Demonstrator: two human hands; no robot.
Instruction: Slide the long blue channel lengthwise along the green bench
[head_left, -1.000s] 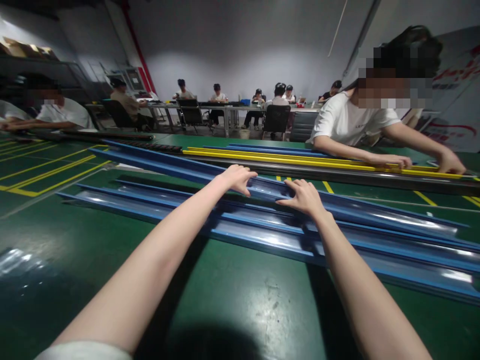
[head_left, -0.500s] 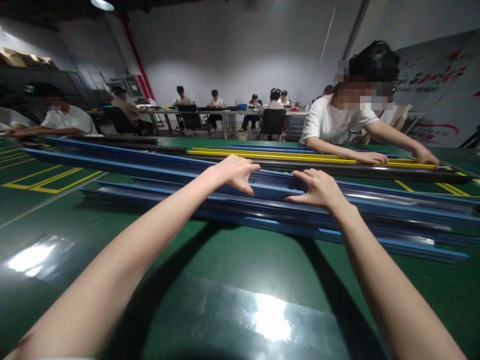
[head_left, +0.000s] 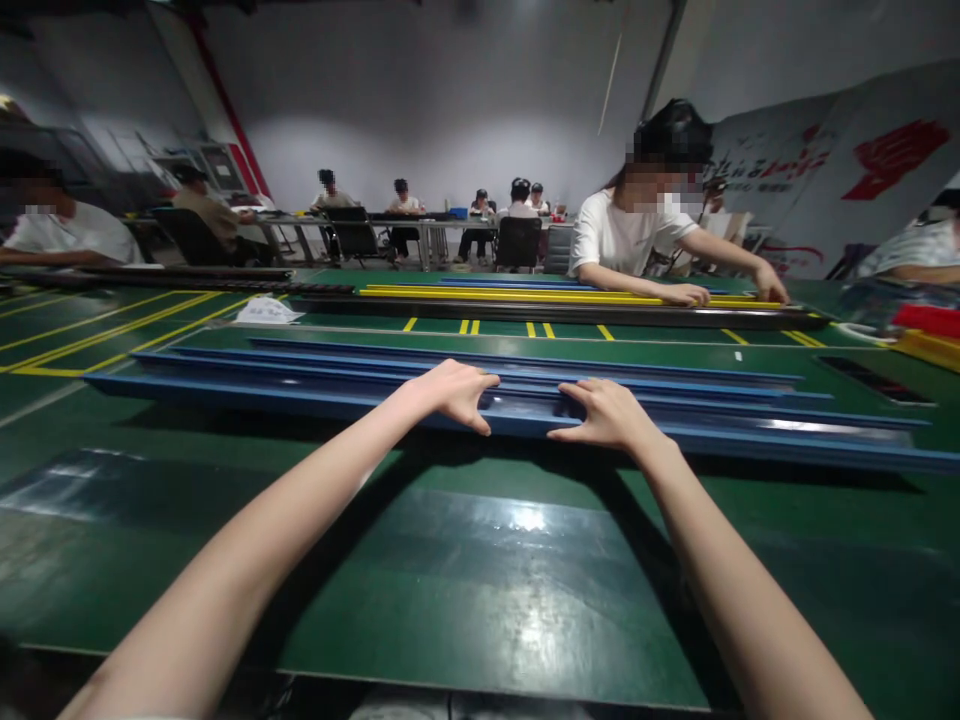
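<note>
A long blue channel-shaped strip (head_left: 517, 426) is held level across the green table (head_left: 450, 600), over its dark shadow. My left hand (head_left: 456, 393) grips it near the middle, thumb on the near wall and fingers over the top. A short gap to the right, my right hand (head_left: 606, 412) grips the same strip in the same way. Just behind it, more blue strips (head_left: 675, 372) lie lengthwise on the table, partly hidden by the held one and my hands. Whether the held strip touches the table I cannot tell.
Across the table a co-worker (head_left: 630, 235) has both hands on yellow strips (head_left: 487, 294) beside black ones (head_left: 525, 311). A phone (head_left: 874, 380) lies at right, a white paper-like piece (head_left: 268, 310) at left. Clear film (head_left: 420, 510) covers the table nearer me.
The held blue strip has come down and nearer to me with both hands still on it. The blue strips behind it now show beyond it. My view has turned slightly right.
</note>
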